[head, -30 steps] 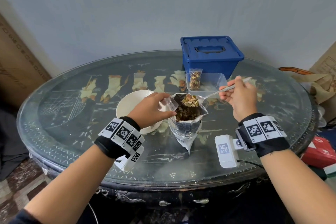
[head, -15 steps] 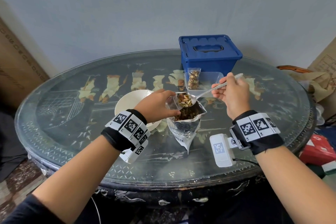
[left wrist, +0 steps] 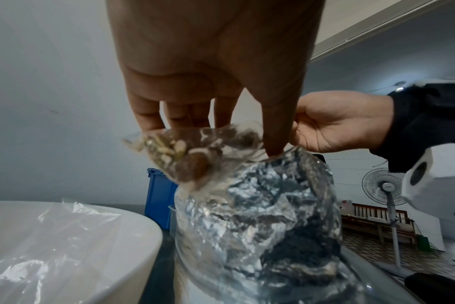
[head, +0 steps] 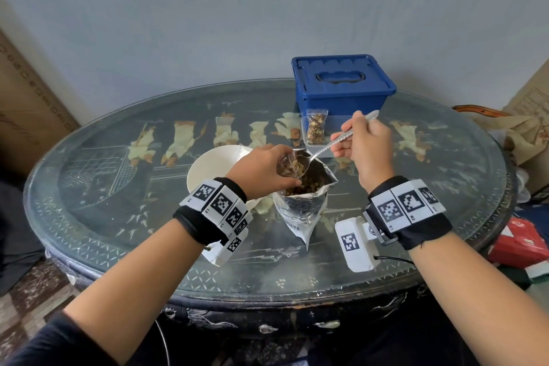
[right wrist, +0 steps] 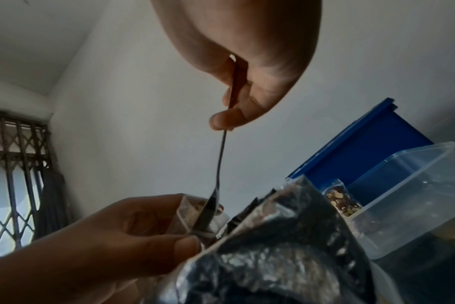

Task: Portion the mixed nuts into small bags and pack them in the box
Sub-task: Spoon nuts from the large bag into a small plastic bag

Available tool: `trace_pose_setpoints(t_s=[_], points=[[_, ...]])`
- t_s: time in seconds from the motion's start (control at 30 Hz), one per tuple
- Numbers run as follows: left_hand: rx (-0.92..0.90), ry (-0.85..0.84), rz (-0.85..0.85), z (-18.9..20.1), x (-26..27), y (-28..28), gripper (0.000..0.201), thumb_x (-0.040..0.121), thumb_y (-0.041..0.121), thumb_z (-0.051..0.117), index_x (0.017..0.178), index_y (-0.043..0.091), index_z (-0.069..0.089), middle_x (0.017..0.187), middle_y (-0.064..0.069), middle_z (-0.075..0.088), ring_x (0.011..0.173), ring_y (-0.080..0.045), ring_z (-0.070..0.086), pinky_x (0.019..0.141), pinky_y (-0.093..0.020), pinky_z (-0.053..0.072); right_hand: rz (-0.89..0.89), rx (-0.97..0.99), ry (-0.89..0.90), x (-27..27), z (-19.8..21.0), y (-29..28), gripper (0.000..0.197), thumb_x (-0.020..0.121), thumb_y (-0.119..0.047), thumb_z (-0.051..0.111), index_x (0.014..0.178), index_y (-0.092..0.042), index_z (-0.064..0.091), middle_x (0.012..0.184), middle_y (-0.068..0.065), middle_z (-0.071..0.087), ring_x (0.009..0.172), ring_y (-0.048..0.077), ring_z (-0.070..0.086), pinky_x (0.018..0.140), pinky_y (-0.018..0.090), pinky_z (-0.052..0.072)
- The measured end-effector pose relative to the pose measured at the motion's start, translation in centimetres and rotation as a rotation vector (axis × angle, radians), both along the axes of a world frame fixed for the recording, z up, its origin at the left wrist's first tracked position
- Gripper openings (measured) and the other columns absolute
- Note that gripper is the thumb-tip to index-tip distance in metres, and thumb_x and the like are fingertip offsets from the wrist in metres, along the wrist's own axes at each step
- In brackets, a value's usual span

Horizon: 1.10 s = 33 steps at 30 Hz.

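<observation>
While the small clear bag (head: 287, 166) was pinched in the left grip (head: 261, 171) above the foil pouch (head: 303, 202), the spoon (head: 332, 142), at its 2 o'clock, was clamped in the right grip (head: 367, 147).

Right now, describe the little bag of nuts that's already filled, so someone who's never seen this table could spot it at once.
Find the blue lidded box at the back of the round table. Directly in front of it sits a clear plastic container, and the filled small bag stands upright at that container's left end. Unlike the small bag pinched in the left hand, nobody is touching it.
</observation>
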State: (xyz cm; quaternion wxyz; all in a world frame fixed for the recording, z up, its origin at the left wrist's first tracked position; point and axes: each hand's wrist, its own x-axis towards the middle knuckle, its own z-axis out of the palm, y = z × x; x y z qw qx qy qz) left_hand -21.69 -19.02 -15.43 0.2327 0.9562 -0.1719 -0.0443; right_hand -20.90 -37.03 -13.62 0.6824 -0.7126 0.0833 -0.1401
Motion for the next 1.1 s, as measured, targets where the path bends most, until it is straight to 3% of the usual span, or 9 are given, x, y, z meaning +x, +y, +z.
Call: trace_pose_setpoints(t_s=[0.2, 0.3, 0.4, 0.47, 0.57, 0.63, 0.8, 1.0, 1.1], points=[[-0.077, -0.023, 0.05, -0.3, -0.3, -0.4, 0.076, 0.08, 0.04, 0.068, 0.141, 0.012, 0.033, 0.134, -0.007, 0.048, 0.118, -0.018, 0.048, 0.092, -0.02, 0.035, 0.101, -0.145, -0.14, -1.0, 1.3, 1.4, 0.034, 0.1, -0.021, 0.038, 0.073, -0.012, 0.055, 0.066, 0.005, 0.063, 0.044, 0.009, 0.058, 0.046, 0.021, 0.051], [-0.157, -0.039, 0.105, -0.9, -0.3, -0.1, 0.065, 0.078, 0.04, 0.07, 0.132, 0.013, 0.044, 0.121, -0.004, 0.055, 0.099, -0.012, 0.05, 0.081, -0.012, 0.035, 0.166, -0.248, -0.253, -1.4, 1.8, 1.9, 0.031, 0.1, -0.021, 0.04, 0.076, -0.009, 0.056, 0.067, 0.003, 0.063, 0.051, 0.012, 0.062, 0.05, 0.023, 0.052], [-0.257, -0.069, 0.167, -1.4, -0.5, 0.2, 0.052, 0.077, 0.037, 0.072, 0.118, 0.012, 0.051, 0.102, 0.002, 0.057, 0.083, -0.008, 0.049, 0.063, -0.006, 0.036, 0.245, -0.298, -0.354, -1.8, 2.2, 2.2, 0.027, 0.099, -0.019, 0.042, 0.076, -0.018, 0.055, 0.072, 0.001, 0.064, 0.057, 0.014, 0.064, 0.055, 0.024, 0.054], [-0.332, -0.089, 0.205, -1.7, -0.8, 0.5, 0.048, 0.076, 0.033, 0.073, 0.114, 0.012, 0.052, 0.099, 0.006, 0.056, 0.083, -0.008, 0.051, 0.065, -0.003, 0.038, 0.282, -0.312, -0.396, -1.9, 2.5, 2.1, 0.025, 0.099, -0.017, 0.042, 0.077, -0.021, 0.055, 0.075, 0.0, 0.065, 0.06, 0.016, 0.065, 0.057, 0.022, 0.054], [-0.413, -0.096, 0.249, -2.1, -1.3, 1.0, 0.045, 0.077, 0.031, 0.074, 0.112, 0.014, 0.052, 0.092, 0.01, 0.056, 0.081, -0.01, 0.054, 0.068, -0.008, 0.04, 0.286, -0.286, -0.434, -1.8, 2.9, 1.7, 0.023, 0.099, -0.016, 0.042, 0.08, -0.019, 0.056, 0.078, 0.001, 0.065, 0.062, 0.018, 0.065, 0.059, 0.023, 0.055], [-0.436, -0.097, 0.266, -2.5, -1.6, 1.4, 0.044, 0.077, 0.03, 0.074, 0.112, 0.013, 0.052, 0.087, 0.015, 0.053, 0.077, -0.006, 0.053, 0.067, -0.005, 0.039, 0.238, -0.263, -0.45, -1.6, 3.2, 1.3, 0.025, 0.1, -0.017, 0.04, 0.08, -0.02, 0.056, 0.079, 0.002, 0.065, 0.062, 0.018, 0.065, 0.059, 0.025, 0.055], [-0.468, -0.094, 0.312, -3.4, -2.3, 1.8, 0.046, 0.078, 0.03, 0.073, 0.115, 0.01, 0.053, 0.093, 0.004, 0.056, 0.084, -0.012, 0.056, 0.067, -0.002, 0.039, 0.084, -0.245, -0.441, -1.0, 2.5, -0.1, 0.027, 0.101, -0.021, 0.037, 0.079, -0.021, 0.053, 0.076, 0.004, 0.064, 0.058, 0.016, 0.063, 0.057, 0.024, 0.054], [-0.459, -0.059, 0.336, -4.1, -2.8, 1.5, 0.052, 0.078, 0.033, 0.072, 0.121, 0.01, 0.05, 0.103, 0.001, 0.057, 0.086, -0.01, 0.054, 0.068, -0.01, 0.037, 0.199, -0.501, -0.402, -1.4, -1.9, 0.3, 0.027, 0.099, -0.017, 0.042, 0.081, -0.006, 0.06, 0.072, -0.003, 0.061, 0.063, 0.012, 0.063, 0.059, 0.014, 0.051], [-0.47, -0.045, 0.346, -4.1, -2.8, 1.4, 0.053, 0.079, 0.033, 0.071, 0.122, 0.01, 0.05, 0.101, 0.003, 0.056, 0.086, -0.009, 0.053, 0.073, -0.013, 0.036, 0.274, -0.669, -0.535, -1.6, -3.2, 0.3, 0.034, 0.094, -0.025, 0.042, 0.083, -0.002, 0.064, 0.074, 0.003, 0.065, 0.064, 0.014, 0.064, 0.062, 0.022, 0.049]])
